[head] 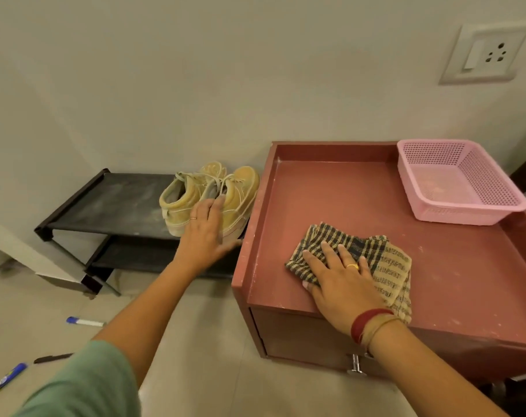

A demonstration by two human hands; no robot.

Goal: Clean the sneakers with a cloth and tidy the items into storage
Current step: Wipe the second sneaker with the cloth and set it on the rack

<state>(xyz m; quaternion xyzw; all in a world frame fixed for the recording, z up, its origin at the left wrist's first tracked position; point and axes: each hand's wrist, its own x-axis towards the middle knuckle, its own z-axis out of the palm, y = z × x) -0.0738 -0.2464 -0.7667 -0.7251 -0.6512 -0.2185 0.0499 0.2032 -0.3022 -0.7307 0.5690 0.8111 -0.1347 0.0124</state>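
Observation:
Two tan sneakers [225, 191] stand side by side at the right end of a black shoe rack [111, 203], toes toward the wall. My left hand [206, 233] reaches out to them with straight fingers, its fingertips touching the heel side of the nearer shoe. A checked brown and black cloth [385, 260] lies crumpled on top of the red-brown cabinet [331, 188]. My right hand [343, 284] rests flat on the cloth with its fingers spread.
A pink plastic basket [463, 188] sits at the back right of the cabinet top. The cabinet has a metal knob [356, 367] on its front. Two markers [84, 322] [7, 379] and a dark strip [53, 358] lie on the tiled floor. A wall socket [485, 57] is upper right.

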